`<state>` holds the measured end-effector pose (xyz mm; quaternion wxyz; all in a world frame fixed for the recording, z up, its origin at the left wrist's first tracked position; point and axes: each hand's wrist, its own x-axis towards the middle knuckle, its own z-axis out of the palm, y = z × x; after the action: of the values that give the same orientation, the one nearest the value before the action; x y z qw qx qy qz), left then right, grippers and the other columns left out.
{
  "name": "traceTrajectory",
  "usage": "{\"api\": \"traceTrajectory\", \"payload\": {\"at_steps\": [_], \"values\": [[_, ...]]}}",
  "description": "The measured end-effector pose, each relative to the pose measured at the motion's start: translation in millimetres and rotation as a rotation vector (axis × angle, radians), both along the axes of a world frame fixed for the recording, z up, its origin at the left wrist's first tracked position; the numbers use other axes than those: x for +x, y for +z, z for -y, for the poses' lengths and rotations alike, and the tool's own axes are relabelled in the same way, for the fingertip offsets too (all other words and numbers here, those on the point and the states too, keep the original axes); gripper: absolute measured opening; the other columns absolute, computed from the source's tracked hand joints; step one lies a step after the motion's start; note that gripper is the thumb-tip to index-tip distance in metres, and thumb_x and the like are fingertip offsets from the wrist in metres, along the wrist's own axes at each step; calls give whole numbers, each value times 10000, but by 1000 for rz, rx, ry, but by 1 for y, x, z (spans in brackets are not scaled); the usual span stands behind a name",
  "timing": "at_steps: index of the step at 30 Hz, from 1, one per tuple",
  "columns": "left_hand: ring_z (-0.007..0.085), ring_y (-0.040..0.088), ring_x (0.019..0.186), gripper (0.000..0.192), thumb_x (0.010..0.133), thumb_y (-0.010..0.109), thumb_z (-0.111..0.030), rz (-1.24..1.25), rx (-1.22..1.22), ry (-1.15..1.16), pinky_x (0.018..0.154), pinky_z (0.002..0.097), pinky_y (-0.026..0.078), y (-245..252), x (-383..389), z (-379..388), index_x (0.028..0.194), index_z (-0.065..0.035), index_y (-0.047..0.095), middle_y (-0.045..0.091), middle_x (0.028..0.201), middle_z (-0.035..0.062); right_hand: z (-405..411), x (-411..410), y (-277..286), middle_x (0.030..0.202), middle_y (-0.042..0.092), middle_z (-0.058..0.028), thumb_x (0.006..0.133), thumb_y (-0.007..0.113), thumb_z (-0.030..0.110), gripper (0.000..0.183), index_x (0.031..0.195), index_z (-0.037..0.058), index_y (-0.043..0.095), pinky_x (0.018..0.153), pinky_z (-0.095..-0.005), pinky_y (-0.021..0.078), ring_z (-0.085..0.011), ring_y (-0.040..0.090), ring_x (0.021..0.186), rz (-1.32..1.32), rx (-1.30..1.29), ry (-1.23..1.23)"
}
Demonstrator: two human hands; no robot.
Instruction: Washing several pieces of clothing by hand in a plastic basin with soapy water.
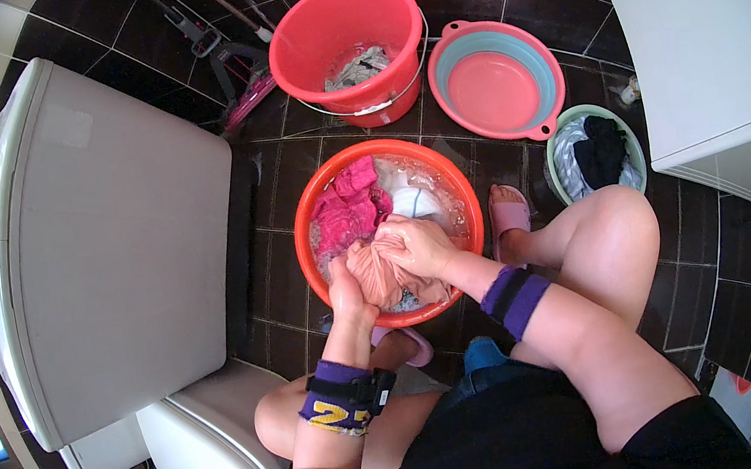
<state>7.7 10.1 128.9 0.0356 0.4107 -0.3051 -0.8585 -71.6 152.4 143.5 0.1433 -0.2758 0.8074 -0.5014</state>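
Note:
Both my hands grip a wet peach-coloured cloth (pixel 370 270) over the near side of an orange-red plastic basin (pixel 474 210). My left hand (pixel 348 291) holds its left edge, low by the rim. Bunched fabric sits in the fist of my right hand (pixel 418 246). Beyond them in the sudsy water lie a bright pink garment (pixel 348 205) on the left and a white cloth (pixel 413 200) on the right. The peach cloth hides part of a dark patterned fabric (pixel 407 301) beneath it.
A red bucket (pixel 389 94) with wet cloth stands behind the basin, beside a collapsible pink basin (pixel 497 91). At right, a pale green basin (pixel 554 175) holds laundry near a white cabinet (pixel 716 43). A washing machine (pixel 130 238) and a toilet (pixel 210 448) are on the left.

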Motion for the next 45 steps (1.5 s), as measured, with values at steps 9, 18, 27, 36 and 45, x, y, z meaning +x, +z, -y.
{"api": "traceTrajectory", "payload": {"at_steps": [9,18,27,36,45], "values": [[290,607,985,410,912,403,-380,-142,121,-3,851,431,505,80,16,24,1098,-46,552,621,1063,142,-34,4,-29,989,639,-142,825,611,344,379,1075,67,551,778,-388,492,-224,616,907,845,24,-157],[297,579,1086,407,926,391,-332,-84,283,-21,979,450,438,71,78,-26,1171,-57,564,591,1209,142,29,10,13,860,621,-71,835,680,241,234,942,67,566,687,-303,536,-188,634,767,1441,-507,-162],[196,633,801,342,916,544,-342,218,-384,-586,714,291,521,26,68,-3,1079,-42,545,648,893,44,8,-6,88,844,644,-132,658,718,144,367,962,-23,599,724,-337,505,-204,633,792,494,-211,452],[397,367,1277,700,778,671,-215,121,-1673,-876,1037,440,356,-37,26,17,1382,-98,337,329,1407,224,5,-18,-30,1284,408,-295,651,729,160,838,1381,126,319,894,-450,476,-420,525,1106,51,450,113],[411,195,1380,773,788,634,-253,538,-1469,-1463,1094,432,292,-73,-9,18,1461,-187,259,112,1541,152,3,-31,-132,1358,385,-194,789,590,226,718,1441,193,292,891,-442,484,-409,515,1133,7,826,244]]}}
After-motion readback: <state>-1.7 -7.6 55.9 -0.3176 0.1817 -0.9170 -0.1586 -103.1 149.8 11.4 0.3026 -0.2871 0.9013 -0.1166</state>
